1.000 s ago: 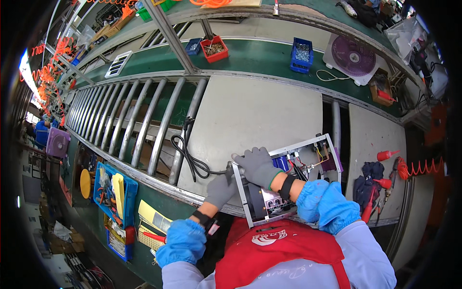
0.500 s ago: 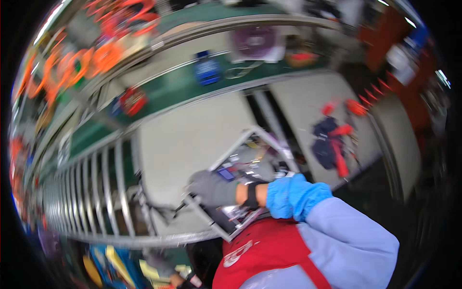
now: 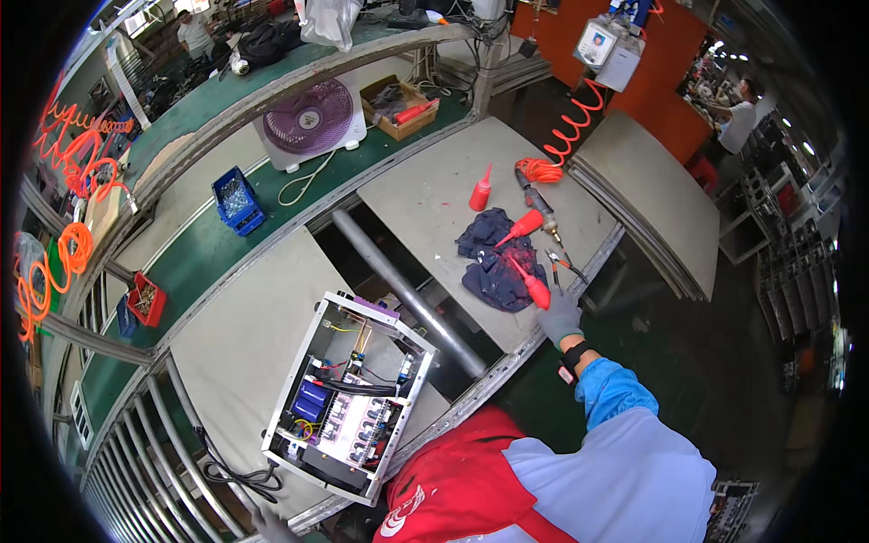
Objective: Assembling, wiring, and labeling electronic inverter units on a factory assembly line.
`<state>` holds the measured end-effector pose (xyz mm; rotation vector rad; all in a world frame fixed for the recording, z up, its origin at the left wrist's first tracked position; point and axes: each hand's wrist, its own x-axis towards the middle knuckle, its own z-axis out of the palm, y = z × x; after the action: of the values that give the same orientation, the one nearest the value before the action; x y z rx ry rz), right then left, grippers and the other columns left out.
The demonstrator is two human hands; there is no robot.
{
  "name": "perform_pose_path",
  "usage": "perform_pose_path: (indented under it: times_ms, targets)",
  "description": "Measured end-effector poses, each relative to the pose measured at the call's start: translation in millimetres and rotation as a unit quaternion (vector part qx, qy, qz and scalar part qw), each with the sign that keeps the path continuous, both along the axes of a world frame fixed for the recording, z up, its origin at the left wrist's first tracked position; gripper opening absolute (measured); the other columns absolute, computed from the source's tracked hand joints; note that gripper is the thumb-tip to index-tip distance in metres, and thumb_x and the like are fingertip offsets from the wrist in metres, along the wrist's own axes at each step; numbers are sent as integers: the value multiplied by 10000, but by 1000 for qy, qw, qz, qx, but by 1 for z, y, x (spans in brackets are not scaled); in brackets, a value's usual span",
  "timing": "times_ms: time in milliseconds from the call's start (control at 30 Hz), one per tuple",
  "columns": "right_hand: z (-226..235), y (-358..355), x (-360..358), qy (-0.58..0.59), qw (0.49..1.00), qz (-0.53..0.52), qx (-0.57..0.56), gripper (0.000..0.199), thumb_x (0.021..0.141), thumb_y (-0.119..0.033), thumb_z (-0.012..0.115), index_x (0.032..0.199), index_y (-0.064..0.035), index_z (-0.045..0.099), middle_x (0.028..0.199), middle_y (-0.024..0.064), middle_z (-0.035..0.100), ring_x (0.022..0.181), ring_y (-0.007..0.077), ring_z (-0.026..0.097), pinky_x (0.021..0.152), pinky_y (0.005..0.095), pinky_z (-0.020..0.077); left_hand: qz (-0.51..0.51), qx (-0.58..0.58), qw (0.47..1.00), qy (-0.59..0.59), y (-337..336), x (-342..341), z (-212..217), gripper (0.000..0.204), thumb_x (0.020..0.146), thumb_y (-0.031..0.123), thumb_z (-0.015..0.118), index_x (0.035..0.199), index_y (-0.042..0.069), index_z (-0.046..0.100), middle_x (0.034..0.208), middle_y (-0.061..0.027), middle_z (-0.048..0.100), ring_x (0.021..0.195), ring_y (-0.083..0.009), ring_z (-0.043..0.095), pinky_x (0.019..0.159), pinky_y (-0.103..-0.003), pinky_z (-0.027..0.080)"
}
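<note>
My right hand point(image 3: 560, 320), in a grey glove, reaches over the table's front edge. Its fingers close around the thick end of a red squeeze bottle point(image 3: 536, 291) that lies on a dark blue rag point(image 3: 493, 282). A second red squeeze bottle point(image 3: 525, 226) rests on the same rag, and a third red bottle point(image 3: 481, 194) stands behind it. At the lower edge, my left hand point(image 3: 272, 527) shows only as a blurred grey glove, fingers unclear. Between my hands lies an open metal chassis point(image 3: 418, 380) with circuit boards, wires and a blue block inside.
A power screwdriver point(image 3: 534, 196) on a coiled red hose and pliers point(image 3: 566, 263) lie beyond the rag. A metal roller point(image 3: 407, 291) spans the gap between table boards. Farther back are a blue bin point(image 3: 238, 201) of screws, a red bin point(image 3: 146, 300) and a purple fan point(image 3: 310, 118).
My right hand has left the chassis and moved right to the red squeeze bottle on the rag. The view has turned rightward. My left hand stays low at the edge.
</note>
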<state>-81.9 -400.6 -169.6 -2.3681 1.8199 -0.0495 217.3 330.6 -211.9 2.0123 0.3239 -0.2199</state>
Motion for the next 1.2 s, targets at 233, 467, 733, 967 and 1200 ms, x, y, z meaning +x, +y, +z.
perform_pose_path:
  times_ms: [233,467,733,967,1200]
  targets:
    - [-16,-14,-27,-210,976,0,50,469,766,-257,686,1173,-41,599,1029,206,627,969,340,639,840,466,506,-100,93,985,-107,-216,-33,96,502,995,239,518,1359,-95,431,1240,-226,585,1106,-282,577,966,-362,445]
    - [69,-19,-21,-651,750,-66,97,397,824,-150,603,1184,12,563,983,42,565,826,132,546,664,259,475,-74,303,937,-158,-203,-56,56,698,936,237,558,1522,12,251,1354,-329,512,1202,-460,548,999,-464,436]
    - [165,48,94,-526,794,244,183,475,753,-176,727,1170,-17,564,1067,83,585,987,185,589,866,331,493,-48,192,966,-164,-248,-63,84,594,963,249,489,1485,29,311,1324,-291,541,1160,-437,582,947,-459,470]
    - [157,104,198,-351,742,570,-25,484,693,-198,792,1104,-41,592,898,150,606,782,357,631,669,424,514,-7,154,977,-150,-257,-68,100,587,951,223,518,1462,-14,351,1353,-298,520,1208,-421,562,991,-442,453]
    - [146,121,223,-290,757,577,-99,465,670,-219,808,1061,-62,611,839,119,588,704,322,621,609,413,499,0,126,980,-152,-253,-67,96,598,939,202,527,1462,-27,347,1402,-288,485,1259,-403,529,1029,-428,430]
